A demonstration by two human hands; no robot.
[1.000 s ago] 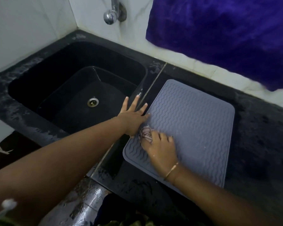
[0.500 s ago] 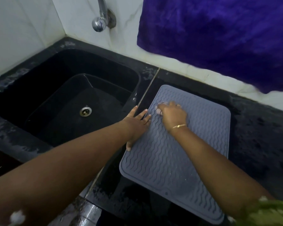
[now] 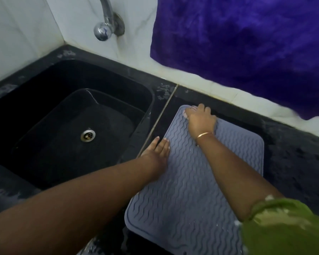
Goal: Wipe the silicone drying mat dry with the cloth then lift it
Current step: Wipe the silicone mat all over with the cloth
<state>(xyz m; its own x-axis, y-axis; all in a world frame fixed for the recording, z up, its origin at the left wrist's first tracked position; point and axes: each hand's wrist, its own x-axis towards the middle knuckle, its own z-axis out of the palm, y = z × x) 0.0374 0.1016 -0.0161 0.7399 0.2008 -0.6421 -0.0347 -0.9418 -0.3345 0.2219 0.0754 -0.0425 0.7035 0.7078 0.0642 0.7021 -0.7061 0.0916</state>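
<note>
A grey silicone drying mat with wavy ridges lies flat on the black counter, to the right of the sink. My right hand presses down at the mat's far left corner, closed on a small pale cloth that shows only as a sliver under the fingers. My left hand lies flat, fingers together, on the mat's left edge about halfway along, holding nothing.
A black sink with a metal drain sits left of the mat. A chrome tap juts from the white tiled wall. A purple towel hangs on the wall behind the black counter.
My right hand has slid the cloth from the mat's near left part up to its far left corner. My left hand stayed on the mat's left edge, fingers drawn together.
</note>
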